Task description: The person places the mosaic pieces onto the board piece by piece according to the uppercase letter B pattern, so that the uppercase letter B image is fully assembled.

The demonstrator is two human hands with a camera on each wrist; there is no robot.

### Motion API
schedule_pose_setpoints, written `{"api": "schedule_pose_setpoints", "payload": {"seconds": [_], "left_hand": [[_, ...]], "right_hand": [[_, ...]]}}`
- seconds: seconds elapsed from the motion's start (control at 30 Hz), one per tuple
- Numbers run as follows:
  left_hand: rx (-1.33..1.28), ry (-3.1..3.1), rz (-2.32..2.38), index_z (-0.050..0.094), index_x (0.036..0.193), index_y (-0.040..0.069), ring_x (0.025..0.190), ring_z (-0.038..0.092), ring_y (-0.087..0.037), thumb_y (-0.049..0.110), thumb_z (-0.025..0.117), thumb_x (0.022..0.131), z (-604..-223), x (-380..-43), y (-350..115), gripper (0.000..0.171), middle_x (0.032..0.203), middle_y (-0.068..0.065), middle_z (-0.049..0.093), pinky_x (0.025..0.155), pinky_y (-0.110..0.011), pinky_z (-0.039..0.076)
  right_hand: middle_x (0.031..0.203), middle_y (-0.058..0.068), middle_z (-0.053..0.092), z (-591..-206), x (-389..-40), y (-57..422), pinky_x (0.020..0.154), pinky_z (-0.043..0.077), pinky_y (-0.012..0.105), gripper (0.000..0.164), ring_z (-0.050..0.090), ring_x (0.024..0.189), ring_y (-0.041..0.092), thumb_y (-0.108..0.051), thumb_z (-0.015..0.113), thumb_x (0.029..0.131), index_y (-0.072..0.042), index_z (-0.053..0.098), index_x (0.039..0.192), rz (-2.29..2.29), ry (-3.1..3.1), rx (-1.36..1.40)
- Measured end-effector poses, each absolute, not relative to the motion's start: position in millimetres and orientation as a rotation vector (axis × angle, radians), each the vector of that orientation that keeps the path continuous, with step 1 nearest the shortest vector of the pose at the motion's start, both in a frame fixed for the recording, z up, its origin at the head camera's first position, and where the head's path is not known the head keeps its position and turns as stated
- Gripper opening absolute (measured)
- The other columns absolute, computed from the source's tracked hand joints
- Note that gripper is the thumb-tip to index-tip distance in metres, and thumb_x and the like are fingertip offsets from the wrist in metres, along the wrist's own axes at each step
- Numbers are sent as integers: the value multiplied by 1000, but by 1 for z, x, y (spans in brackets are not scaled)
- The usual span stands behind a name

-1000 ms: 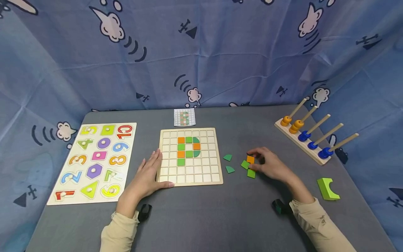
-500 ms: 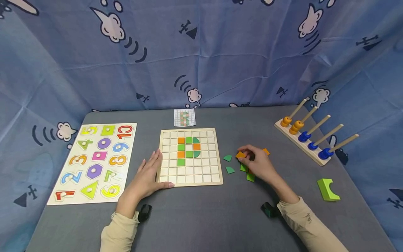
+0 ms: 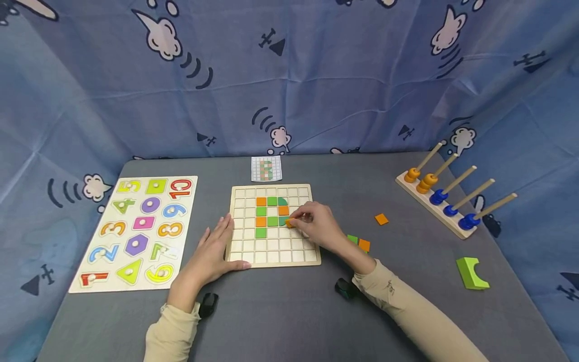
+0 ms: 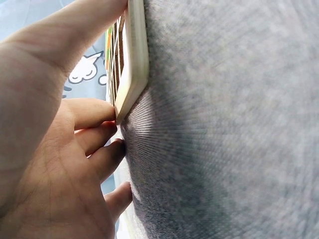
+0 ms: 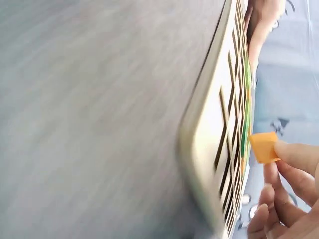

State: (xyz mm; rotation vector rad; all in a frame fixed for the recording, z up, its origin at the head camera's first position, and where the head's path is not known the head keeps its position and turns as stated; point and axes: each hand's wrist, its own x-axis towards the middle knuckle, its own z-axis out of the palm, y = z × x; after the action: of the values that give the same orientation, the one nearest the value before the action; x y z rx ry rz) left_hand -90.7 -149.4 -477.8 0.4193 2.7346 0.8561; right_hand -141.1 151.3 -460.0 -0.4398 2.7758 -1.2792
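Observation:
A wooden grid board (image 3: 296, 257) lies flat at mid-table, with orange and green tiles set in several of its cells. My left hand (image 3: 209, 254) rests at the board's left edge, fingers extended along its side and thumb at the near edge; the left wrist view shows the fingertips touching the frame. Over the right half of the board, my right hand (image 3: 318, 226) pinches an orange square tile (image 5: 264, 147) between thumb and fingers. In the right wrist view that tile is tilted and held above the grid. The right hand covers some cells.
Right of the board lie a loose orange tile (image 3: 381, 219), another orange tile (image 3: 364, 245) and a green tile (image 3: 352, 239). A pattern card (image 3: 266, 169) sits behind the board. The number puzzle (image 3: 143, 221) is left; a peg stand (image 3: 434, 203) and green block (image 3: 472, 273) are right.
My right hand has picked an orange square tile from the loose pile and carried it left over the board. One orange tile now lies apart, farther right. The left hand has stayed in place.

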Motion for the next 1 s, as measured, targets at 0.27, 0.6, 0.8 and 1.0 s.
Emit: {"api": "schedule_pose_setpoints", "payload": {"seconds": [0.27,0.6,0.8,1.0], "left_hand": [[419,2734,857,21,165,-7,165,14,-42,45,91,82,-477,-91,-149,120,178,-20,13,132,-66,10],[416,2729,852,20,166,-6,165,14,-41,46,91,82,-478,-92,-150,121,178,-20,12,132,-65,10],[419,2733,847,20,166,-6,165,14,-41,47,90,83,-479,-92,-150,121,178,-19,12,132,-65,10],[423,2742,855,21,166,-6,165,16,-42,47,91,81,-480,-92,-150,122,178,-20,13,132,-66,11]], "right_hand": [[83,4,74,-464,-145,125,64,51,23,6,60,69,10,-10,80,95,-4,79,95,-1317,2668,-527],[82,3,75,-466,-146,117,64,48,20,5,58,69,8,-10,81,94,-7,82,90,-1221,2686,-546],[81,4,74,-466,-145,117,64,49,21,4,58,68,8,-6,81,93,-7,81,89,-1218,2683,-541],[79,2,71,-468,-146,130,64,48,23,6,57,67,9,-7,82,92,-11,79,88,-1198,2690,-497]]}}
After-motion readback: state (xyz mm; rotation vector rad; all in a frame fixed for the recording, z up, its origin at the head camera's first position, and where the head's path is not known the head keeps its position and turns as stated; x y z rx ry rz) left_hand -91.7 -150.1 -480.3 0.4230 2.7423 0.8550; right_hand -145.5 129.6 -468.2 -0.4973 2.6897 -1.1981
